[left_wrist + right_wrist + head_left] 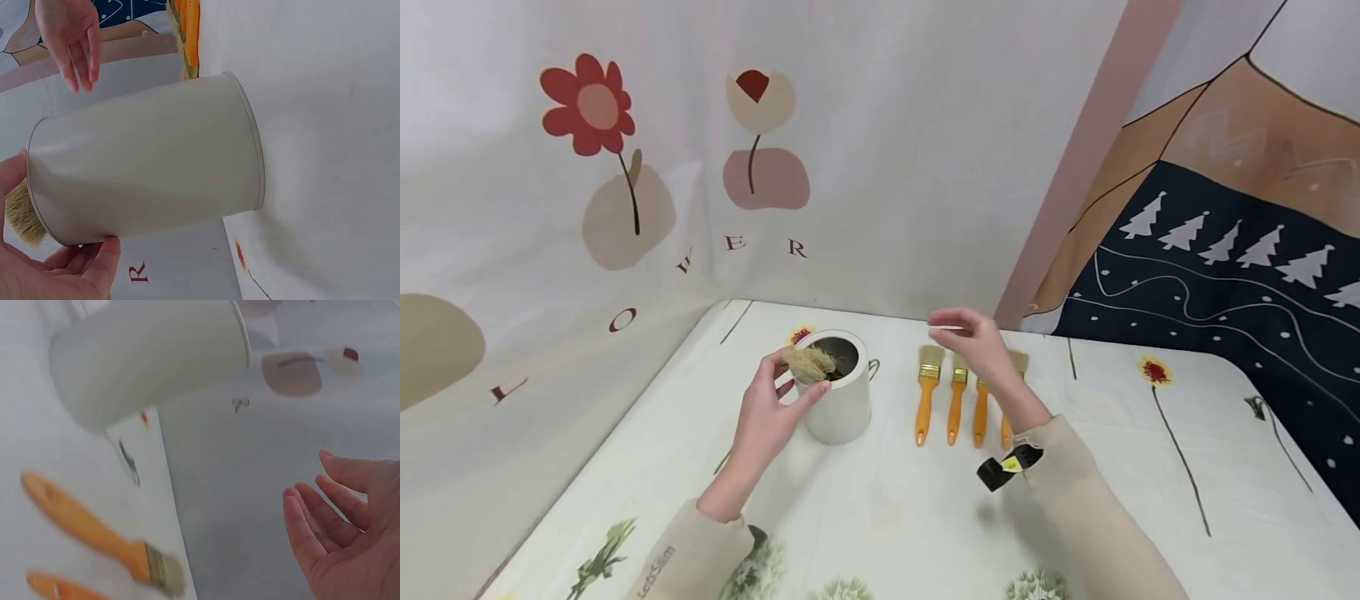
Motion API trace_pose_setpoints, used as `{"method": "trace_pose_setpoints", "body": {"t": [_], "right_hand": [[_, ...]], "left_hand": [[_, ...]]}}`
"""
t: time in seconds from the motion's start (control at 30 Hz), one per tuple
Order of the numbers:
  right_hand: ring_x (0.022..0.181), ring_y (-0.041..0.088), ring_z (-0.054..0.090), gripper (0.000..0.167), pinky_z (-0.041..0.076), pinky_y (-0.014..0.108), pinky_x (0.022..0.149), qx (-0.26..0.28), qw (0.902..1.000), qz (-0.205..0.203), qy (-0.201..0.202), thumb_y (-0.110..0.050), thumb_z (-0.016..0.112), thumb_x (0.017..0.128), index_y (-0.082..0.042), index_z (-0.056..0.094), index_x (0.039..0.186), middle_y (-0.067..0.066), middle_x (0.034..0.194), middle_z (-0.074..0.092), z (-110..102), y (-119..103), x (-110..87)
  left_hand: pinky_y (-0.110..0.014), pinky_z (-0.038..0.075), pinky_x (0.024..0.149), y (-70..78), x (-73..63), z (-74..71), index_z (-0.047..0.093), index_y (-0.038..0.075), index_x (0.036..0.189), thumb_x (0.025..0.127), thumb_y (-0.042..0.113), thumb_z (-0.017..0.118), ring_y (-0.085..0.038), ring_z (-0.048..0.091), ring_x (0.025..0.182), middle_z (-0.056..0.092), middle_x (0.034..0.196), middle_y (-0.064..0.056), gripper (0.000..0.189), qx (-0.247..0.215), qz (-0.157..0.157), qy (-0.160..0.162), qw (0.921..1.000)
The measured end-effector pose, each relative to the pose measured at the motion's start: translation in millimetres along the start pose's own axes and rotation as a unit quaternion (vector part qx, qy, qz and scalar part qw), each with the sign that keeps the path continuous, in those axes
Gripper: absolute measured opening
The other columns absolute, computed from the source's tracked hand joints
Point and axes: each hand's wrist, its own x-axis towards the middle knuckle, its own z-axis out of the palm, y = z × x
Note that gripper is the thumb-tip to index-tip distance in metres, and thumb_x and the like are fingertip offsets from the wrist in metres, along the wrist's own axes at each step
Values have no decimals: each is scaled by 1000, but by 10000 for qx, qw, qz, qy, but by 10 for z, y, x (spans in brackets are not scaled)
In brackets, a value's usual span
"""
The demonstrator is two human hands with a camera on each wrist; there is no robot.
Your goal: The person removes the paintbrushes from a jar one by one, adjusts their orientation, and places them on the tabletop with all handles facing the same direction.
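Note:
A white cylindrical can [838, 412] with a wire handle stands on the table. My left hand [767, 417] grips its near left rim, the thumb on one side and curled fingers on the other, as the left wrist view also shows. Pale paintbrush bristles [810, 364] poke out of the can's mouth; the rest of that brush is hidden inside. To the can's right, several paintbrushes [927, 392] with orange handles lie side by side, bristles pointing away. Over them hovers my right hand [981, 346], holding nothing, its fingers relaxed and slightly bent, partly covering the brushes.
A white cloth with printed flowers covers the table [880, 517]. Behind it hangs a pale curtain [895, 167] with flower prints, and on the right a dark tree-patterned cloth [1217, 275]. A black strap device [1009, 467] sits at my right wrist.

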Motion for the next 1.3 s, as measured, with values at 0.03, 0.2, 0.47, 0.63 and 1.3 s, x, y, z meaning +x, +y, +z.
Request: {"method": "trace_pose_setpoints", "body": {"t": [0.03,0.2,0.47,0.63,1.3], "right_hand": [[113,21,66,35,57,29,101,25,9999,-55,-95,-17,67,96,-6,63,130,15,131,65,71,-31,0],[118,28,65,34,58,37,105,233,9971,-294,-664,-14,71,93,-8,66,126,13,129,67,455,-198,-43],[116,25,66,37,58,34,105,-544,9803,-1277,-1408,-11,76,88,-6,68,124,12,127,69,873,-371,-65],[112,23,65,33,58,42,97,-2275,9491,-1638,-1436,-21,75,90,-14,72,122,4,121,72,1053,-454,-81],[99,21,55,30,49,30,74,-2849,9401,-1552,-1046,-16,67,89,-15,71,119,3,102,71,1098,-525,-11]], "left_hand": [[-41,45,119,0,-1,4,34,1,148,91,27,75,-31,40,144,42,152,-18,75,-7,-8,-17,10000],[-42,44,120,3,-35,27,34,1,147,91,27,74,-31,40,144,42,152,-18,74,-49,-29,-89,9999],[-44,45,119,3,-58,12,35,-1,145,91,26,74,-33,40,144,42,151,-18,72,-7,86,-100,9999],[-44,45,119,-21,-91,-22,34,-1,145,92,28,73,-33,39,145,41,152,-18,72,51,24,-96,9999],[-45,45,119,8,8,-2,32,-2,147,92,25,73,-33,38,145,38,154,-18,73,-35,68,-75,9999]]}}
